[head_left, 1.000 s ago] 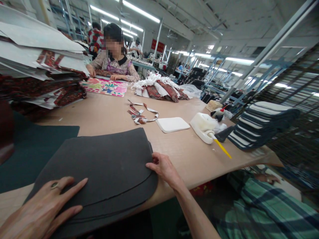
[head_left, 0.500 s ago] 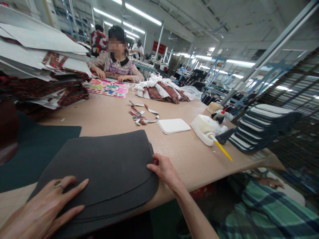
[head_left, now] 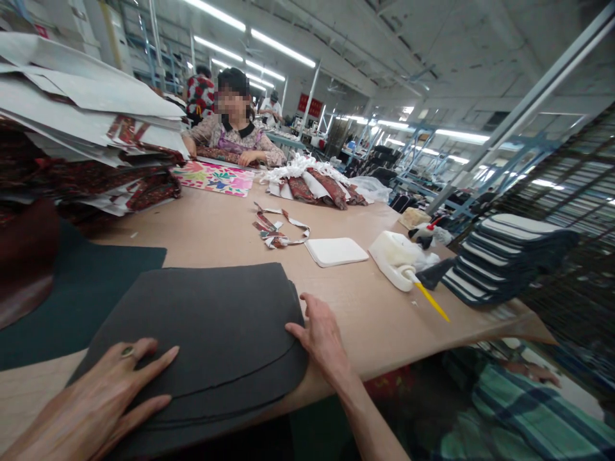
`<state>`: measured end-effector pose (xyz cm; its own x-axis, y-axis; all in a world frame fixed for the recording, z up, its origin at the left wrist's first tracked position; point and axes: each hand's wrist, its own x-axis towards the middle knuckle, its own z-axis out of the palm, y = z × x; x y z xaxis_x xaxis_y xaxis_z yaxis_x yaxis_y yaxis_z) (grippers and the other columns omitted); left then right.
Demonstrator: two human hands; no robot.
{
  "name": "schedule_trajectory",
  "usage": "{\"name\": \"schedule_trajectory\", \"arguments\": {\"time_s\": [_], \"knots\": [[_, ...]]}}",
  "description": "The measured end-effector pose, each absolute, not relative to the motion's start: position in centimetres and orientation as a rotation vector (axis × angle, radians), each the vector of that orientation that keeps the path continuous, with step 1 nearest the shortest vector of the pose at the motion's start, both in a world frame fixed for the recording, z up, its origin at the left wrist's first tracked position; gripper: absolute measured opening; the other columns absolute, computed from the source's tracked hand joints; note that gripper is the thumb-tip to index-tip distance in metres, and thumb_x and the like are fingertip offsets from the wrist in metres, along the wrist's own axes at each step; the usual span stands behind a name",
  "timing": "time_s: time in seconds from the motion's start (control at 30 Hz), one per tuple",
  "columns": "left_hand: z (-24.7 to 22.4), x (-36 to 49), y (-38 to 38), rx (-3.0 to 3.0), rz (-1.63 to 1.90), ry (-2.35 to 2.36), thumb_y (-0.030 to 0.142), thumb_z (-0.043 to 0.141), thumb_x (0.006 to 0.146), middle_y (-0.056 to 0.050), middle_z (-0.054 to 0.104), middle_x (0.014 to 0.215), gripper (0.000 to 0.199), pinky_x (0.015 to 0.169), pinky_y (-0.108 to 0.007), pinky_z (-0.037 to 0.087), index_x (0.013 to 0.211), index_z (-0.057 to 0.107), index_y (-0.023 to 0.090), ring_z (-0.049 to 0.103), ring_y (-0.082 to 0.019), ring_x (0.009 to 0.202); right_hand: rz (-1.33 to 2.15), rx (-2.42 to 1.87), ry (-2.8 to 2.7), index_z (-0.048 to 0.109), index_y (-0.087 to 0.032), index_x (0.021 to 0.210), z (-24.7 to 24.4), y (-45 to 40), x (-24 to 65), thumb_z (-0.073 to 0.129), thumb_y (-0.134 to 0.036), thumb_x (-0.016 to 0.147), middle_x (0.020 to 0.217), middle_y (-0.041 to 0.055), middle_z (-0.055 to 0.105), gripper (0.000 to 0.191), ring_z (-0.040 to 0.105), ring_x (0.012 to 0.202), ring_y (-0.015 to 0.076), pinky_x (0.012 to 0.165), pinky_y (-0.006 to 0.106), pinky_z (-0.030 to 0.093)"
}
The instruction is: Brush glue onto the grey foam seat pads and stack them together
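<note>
A stack of dark grey sheets [head_left: 211, 326] with rounded corners lies at the table's near edge, its layers slightly offset. My left hand [head_left: 110, 390], with a ring on one finger, rests on the near left part of the stack, fingers spread. At the right edge of the sheets is my right hand [head_left: 319, 330], thumb and forefinger apart. Its thumb tip is at the top sheet's edge, while the lower fingers are partly hidden behind the hand.
Tall piles of white-backed patterned pieces [head_left: 96, 128] stand at left beside dark green material [head_left: 110, 269]. Beyond lie fabric strips [head_left: 278, 230], white pads [head_left: 336, 251] and a white jug [head_left: 394, 256] with a yellow-handled tool. Stacked padded pieces [head_left: 509, 256] are at right. A co-worker [head_left: 235, 128] sits opposite.
The fingers of my right hand have opened from a pinch at the sheets' edge. My left hand stays spread on the stack. The whole view has shifted slightly.
</note>
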<state>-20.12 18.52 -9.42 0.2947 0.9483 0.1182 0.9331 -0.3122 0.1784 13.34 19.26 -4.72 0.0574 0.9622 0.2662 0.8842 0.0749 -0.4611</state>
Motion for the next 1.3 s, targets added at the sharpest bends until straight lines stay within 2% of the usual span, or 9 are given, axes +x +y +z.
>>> {"name": "schedule_trajectory", "arguments": {"time_s": [0.1,0.23,0.3,0.37,0.47,0.6,0.77,0.97,1.3], "knots": [[-7.1,-18.9,18.0,2.496,0.185,1.732,0.04,0.051,0.072,-0.01,0.06,0.112,0.041,0.086,-0.043,0.044,0.111,0.062,0.031,0.051,-0.031,0.104,0.063,-1.663,-1.931,0.055,-0.02,0.106,-3.8,18.6,11.4,0.051,-0.012,0.08,0.104,0.0094,0.057,0.027,0.051,0.096,0.0237,0.082,0.04,0.042],[-5.2,-19.0,17.0,2.506,0.355,1.677,0.043,0.059,0.073,-0.009,0.058,0.115,0.043,0.088,-0.04,0.042,0.114,0.06,0.03,0.05,-0.029,0.106,0.331,-1.317,-2.033,0.058,-0.021,0.101,-3.3,17.6,8.0,0.036,-0.008,0.085,0.104,0.007,0.06,0.03,0.055,0.093,0.0177,0.082,0.032,0.047],[-5.1,-20.5,16.6,2.446,0.593,1.801,0.043,0.054,0.078,-0.008,0.059,0.112,0.04,0.088,-0.04,0.04,0.114,0.059,0.028,0.05,-0.027,0.105,0.405,-1.236,-2.088,0.058,-0.021,0.102,-3.6,17.2,6.5,0.036,-0.009,0.085,0.103,0.0069,0.06,0.031,0.056,0.093,0.0172,0.082,0.03,0.048],[-5.5,-22.7,16.0,2.284,0.808,1.966,0.043,0.045,0.083,-0.01,0.059,0.107,0.04,0.086,-0.039,0.041,0.114,0.057,0.021,0.052,-0.026,0.1,0.423,-1.205,-2.139,0.058,-0.022,0.104,-4.0,16.7,5.4,0.039,-0.011,0.085,0.103,0.0069,0.06,0.029,0.056,0.094,0.0179,0.083,0.031,0.049],[-6.3,-25.4,15.1,2.03,0.969,2.014,0.045,0.037,0.086,-0.011,0.058,0.098,0.043,0.083,-0.037,0.043,0.111,0.055,0.015,0.054,-0.023,0.092,0.44,-1.185,-2.201,0.058,-0.023,0.104,-4.9,16.2,4.4,0.045,-0.017,0.086,0.102,0.0063,0.06,0.023,0.056,0.095,0.0186,0.083,0.032,0.049],[-6.5,-25.6,14.8,1.794,0.98,1.896,0.043,0.04,0.084,-0.009,0.058,0.093,0.038,0.082,-0.036,0.043,0.1,0.061,0.015,0.055,-0.022,0.089,0.399,-1.162,-2.286,0.058,-0.024,0.103,-6.0,16.0,3.7,0.051,-0.023,0.085,0.102,0.0063,0.06,0.02,0.057,0.094,0.0207,0.081,0.034,0.05],[-5.8,-24.2,15.9,1.603,1.016,1.866,0.038,0.049,0.076,-0.009,0.057,0.085,0.034,0.072,-0.034,0.045,0.091,0.064,0.012,0.056,-0.021,0.078,0.314,-1.131,-2.355,0.058,-0.024,0.102,-6.8,16.0,3.4,0.049,-0.025,0.085,0.101,0.0073,0.06,0.019,0.057,0.092,0.0225,0.079,0.037,0.051],[-6.1,-24.0,16.6,1.525,1.103,1.826,0.029,0.054,0.071,-0.003,0.053,0.074,0.015,0.066,-0.029,0.043,0.073,0.059,0.016,0.054,-0.017,0.071,0.231,-1.084,-2.429,0.057,-0.024,0.103,-7.0,16.1,3.7,0.052,-0.028,0.085,0.099,0.0077,0.06,0.019,0.057,0.091,0.0224,0.077,0.035,0.053],[-8.0,-23.3,18.0,1.383,1.17,1.69,0.03,0.051,0.073,0.004,0.053,0.056,0.012,0.05,-0.022,0.037,0.071,0.052,0.018,0.051,-0.012,0.051,0.054,-0.98,-2.494,0.059,-0.023,0.096,-6.6,16.3,3.8,0.047,-0.037,0.087,0.092,0.0069,0.062,0.02,0.06,0.082,0.0191,0.068,0.029,0.056]]}}
